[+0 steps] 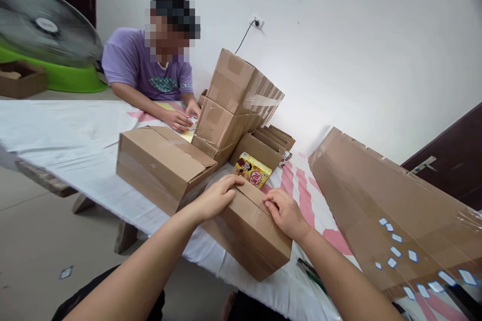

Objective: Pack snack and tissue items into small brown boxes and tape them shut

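A closed brown cardboard box [244,235] lies at the near edge of the table, right in front of me. My left hand [218,196] rests on its far left top edge, with fingers stretched over the cardboard and the thumb apart. At the flap seam on top, my right hand [288,213] has its thumb and fingers pressed together; what they hold, if anything, is hidden. Just beyond the box stands a small yellow printed carton [251,169]. Another closed cardboard box [161,155] sits to the left of my left hand.
Taped boxes [229,85] are stacked behind, beside open cardboard cartons [259,150]. A person in a purple shirt [139,67] works across the cloth-covered table [75,125]. A large cardboard sheet with small stickers [376,200] leans at right. A green-handled tool [314,278] lies near my right forearm.
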A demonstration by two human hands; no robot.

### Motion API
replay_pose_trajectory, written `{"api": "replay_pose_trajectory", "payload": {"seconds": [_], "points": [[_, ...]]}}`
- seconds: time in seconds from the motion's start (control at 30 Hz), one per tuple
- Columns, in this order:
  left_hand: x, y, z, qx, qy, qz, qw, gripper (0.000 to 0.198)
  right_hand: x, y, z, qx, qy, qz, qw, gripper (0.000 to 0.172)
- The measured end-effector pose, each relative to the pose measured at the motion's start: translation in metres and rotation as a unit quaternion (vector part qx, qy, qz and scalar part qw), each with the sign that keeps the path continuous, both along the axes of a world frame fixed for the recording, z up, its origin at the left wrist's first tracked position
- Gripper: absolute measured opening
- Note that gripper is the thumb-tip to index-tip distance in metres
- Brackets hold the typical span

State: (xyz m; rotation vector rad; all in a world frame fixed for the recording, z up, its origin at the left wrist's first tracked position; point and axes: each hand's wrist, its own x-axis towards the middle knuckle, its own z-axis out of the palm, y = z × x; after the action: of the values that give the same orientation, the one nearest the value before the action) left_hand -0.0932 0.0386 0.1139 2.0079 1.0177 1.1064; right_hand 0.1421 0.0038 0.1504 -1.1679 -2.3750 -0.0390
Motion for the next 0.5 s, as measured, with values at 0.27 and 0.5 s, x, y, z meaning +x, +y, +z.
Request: {"api": "replay_pose_trajectory", "payload": {"seconds": [0.27, 0.5], "points": [[0.0003, -0.0007, 0.0009, 0.003, 0.002, -0.006, 1.0, 0.048, 0.0004, -0.0007, -0.0006, -0.008, 0.0, 0.0, 1.0, 0.017], [0.0001, 0.0004, -0.0009, -0.001, 0.006, -0.004, 1.0, 0.049, 0.0012, -0.0033, -0.0026, 0.023, 0.001, -0.016, 1.0, 0.014]]}}
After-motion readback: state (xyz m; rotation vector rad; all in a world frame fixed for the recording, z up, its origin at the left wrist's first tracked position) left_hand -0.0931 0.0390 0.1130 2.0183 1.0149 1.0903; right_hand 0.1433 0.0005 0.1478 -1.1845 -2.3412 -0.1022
